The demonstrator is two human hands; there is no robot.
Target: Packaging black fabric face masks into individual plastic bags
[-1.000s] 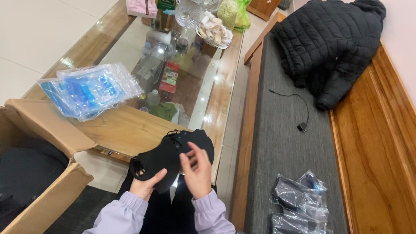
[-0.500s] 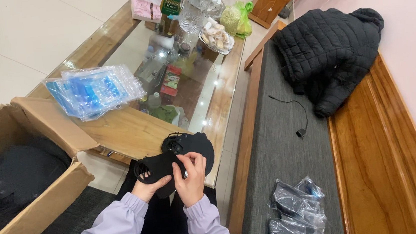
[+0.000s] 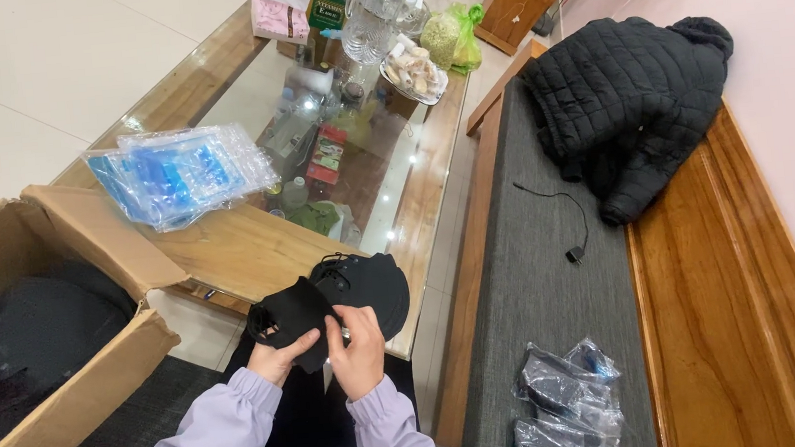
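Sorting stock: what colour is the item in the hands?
Black, clearest in the head view.

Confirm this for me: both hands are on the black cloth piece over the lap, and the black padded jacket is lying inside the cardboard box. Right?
Not quite. The left hand and right hand do hold the black cloth piece, but the black padded jacket lies on the grey bench, not in the cardboard box. The head view shows it.

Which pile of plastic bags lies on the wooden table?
The stack of clear bags with blue print, beside the cardboard box; the dark-filled bags lie on the grey bench.
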